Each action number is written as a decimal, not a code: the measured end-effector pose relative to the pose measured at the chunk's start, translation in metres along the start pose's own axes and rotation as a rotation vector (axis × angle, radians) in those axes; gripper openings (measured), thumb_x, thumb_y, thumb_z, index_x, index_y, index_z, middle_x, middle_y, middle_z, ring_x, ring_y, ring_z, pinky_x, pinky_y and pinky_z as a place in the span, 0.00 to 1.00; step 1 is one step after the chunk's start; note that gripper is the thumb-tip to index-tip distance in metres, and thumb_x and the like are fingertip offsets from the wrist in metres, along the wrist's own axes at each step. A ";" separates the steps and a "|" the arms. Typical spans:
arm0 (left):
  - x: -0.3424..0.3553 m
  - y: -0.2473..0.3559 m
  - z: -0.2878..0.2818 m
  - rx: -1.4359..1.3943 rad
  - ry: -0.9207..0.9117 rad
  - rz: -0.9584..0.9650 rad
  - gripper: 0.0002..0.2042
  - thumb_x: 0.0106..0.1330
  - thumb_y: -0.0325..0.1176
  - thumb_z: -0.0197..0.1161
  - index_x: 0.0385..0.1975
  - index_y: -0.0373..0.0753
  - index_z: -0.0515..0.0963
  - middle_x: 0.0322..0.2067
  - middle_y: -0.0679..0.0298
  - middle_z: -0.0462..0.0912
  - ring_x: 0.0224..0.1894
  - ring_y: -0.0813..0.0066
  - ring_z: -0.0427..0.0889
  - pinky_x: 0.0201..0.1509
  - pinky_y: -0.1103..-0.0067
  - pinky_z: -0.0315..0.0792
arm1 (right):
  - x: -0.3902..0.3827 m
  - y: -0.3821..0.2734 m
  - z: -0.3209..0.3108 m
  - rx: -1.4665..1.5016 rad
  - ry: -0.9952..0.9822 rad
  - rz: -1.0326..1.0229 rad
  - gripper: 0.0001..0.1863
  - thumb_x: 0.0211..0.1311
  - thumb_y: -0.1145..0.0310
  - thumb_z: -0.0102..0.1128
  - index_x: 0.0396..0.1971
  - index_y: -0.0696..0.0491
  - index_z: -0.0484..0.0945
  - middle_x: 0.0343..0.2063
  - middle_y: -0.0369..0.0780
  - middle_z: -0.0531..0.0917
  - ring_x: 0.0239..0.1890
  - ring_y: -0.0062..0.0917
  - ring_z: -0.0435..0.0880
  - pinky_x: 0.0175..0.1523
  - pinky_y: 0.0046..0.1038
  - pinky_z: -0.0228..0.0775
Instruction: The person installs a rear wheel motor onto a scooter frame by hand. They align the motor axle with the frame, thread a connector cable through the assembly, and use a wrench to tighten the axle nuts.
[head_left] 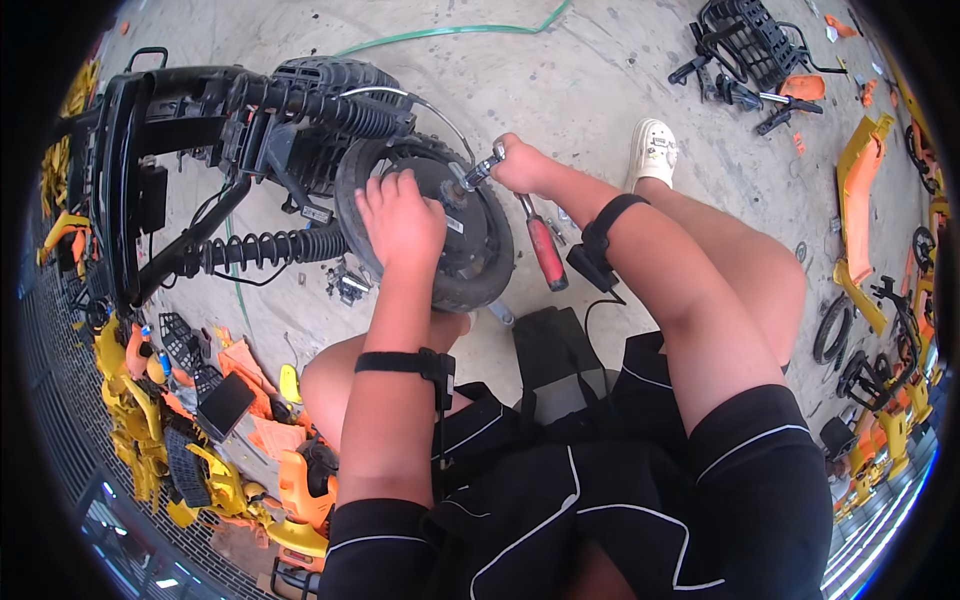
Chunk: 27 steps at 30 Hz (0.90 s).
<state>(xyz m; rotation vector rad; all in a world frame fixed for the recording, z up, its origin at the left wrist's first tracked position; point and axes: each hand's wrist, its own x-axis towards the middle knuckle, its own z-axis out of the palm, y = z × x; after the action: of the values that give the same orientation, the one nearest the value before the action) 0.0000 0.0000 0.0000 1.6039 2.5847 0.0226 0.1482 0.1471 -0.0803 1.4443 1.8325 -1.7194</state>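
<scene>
A black wheel (470, 290) with a dark hub stands on its tyre, fixed to the frame of a black electric scooter (120, 190). My left hand (402, 222) lies against the wheel's face, its fingers stretched over the tyre and hub. With closed fingers, my right hand (520, 164) grips the head end of a socket wrench (545, 248). The chrome socket points at the axle in the middle of the hub and appears to be on it. Below my right hand hangs the wrench's red and black handle. My fingers partly hide the wrench head.
Coil-spring shock absorbers (275, 248) flank the wheel. Small metal parts (348, 283) lie on the floor beside it. A black stool (550, 345) stands between my legs. Yellow and orange panels (300, 490) pile at left; a black basket (755, 40) and more parts lie at right.
</scene>
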 end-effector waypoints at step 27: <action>0.037 0.048 0.095 0.150 -0.214 0.026 0.16 0.57 0.40 0.71 0.41 0.38 0.78 0.47 0.50 0.76 0.53 0.51 0.74 0.60 0.62 0.70 | -0.002 0.003 0.000 0.154 0.285 0.070 0.24 0.53 0.51 0.58 0.39 0.56 0.84 0.39 0.49 0.87 0.44 0.43 0.86 0.50 0.38 0.78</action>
<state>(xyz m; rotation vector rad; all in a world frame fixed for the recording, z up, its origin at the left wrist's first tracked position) 0.0355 0.0513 -0.0938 1.5884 2.4529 -0.3296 0.1516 0.1450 -0.0808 1.8772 1.7875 -1.7278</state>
